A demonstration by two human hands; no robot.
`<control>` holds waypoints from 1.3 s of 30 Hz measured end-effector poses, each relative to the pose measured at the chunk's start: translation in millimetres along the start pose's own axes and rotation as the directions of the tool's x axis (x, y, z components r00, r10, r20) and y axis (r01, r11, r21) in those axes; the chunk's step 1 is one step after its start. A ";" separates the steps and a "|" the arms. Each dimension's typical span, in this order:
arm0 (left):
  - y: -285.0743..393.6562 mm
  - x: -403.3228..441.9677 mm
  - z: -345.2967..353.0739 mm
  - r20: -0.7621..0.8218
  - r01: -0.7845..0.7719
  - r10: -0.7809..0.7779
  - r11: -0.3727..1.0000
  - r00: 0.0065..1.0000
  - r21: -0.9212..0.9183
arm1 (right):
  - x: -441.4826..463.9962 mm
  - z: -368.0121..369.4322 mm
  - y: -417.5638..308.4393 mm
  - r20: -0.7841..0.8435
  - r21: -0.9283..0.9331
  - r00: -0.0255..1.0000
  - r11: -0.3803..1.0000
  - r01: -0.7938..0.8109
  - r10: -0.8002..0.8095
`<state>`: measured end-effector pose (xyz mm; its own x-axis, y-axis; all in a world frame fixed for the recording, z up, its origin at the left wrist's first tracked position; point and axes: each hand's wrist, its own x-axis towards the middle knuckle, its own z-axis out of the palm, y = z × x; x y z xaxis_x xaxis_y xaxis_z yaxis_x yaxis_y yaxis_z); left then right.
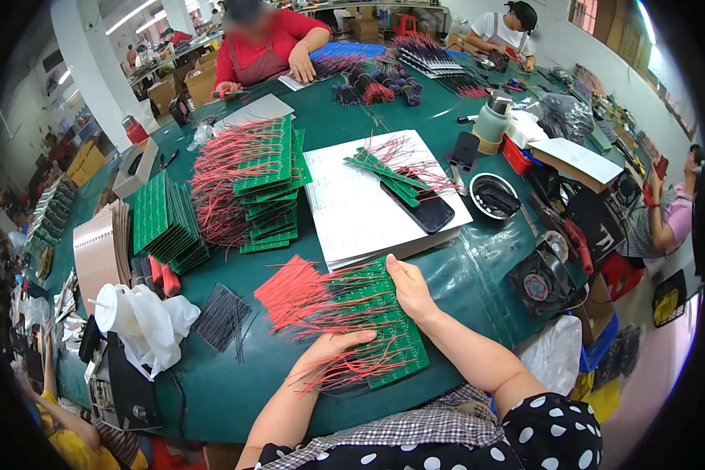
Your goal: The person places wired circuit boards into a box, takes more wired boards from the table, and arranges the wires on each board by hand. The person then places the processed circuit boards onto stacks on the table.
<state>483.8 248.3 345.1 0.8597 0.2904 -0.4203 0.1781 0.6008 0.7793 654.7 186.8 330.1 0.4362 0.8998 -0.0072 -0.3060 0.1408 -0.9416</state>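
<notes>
A green circuit board panel (399,345) with rows of red and black wires lies tilted before me. At its upper right edge, my right hand (411,288) grips it with the thumb on top. My left hand (333,348) is closed at the panel's left side, its thumb across the wires and the other fingers hidden underneath. Just beyond the left hand is a pile of loose red wires (291,291). Farther left lies a bundle of black wires (223,317).
Stacked wired boards (270,168) stand beyond the red pile, beside bare green boards (164,215). A phone (431,211) rests on a white paper stack (337,227). A white plastic bag (153,321) sits left, a small fan (536,282) right. Co-workers sit around the table.
</notes>
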 end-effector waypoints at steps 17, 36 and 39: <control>-1.5 3.4 -1.9 -0.033 -0.011 0.013 0.999 0.999 0.042 | 6.6 1.4 3.2 -0.052 -0.352 0.994 0.933 0.074 -0.098; -2.3 6.6 2.2 -0.233 -0.297 0.313 0.949 0.921 0.103 | 3.1 3.3 2.2 -0.093 -0.429 0.991 0.902 0.046 -0.095; 4.7 5.5 -12.6 -0.351 -0.261 0.203 0.957 0.914 -0.128 | 0.1 8.3 7.1 0.082 -0.613 0.997 0.789 0.045 0.007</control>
<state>483.3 262.1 340.6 0.6537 0.6488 -0.3895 -0.1157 0.5944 0.7958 645.5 191.3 326.2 0.3627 0.9318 0.0139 0.2974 -0.1015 -0.9493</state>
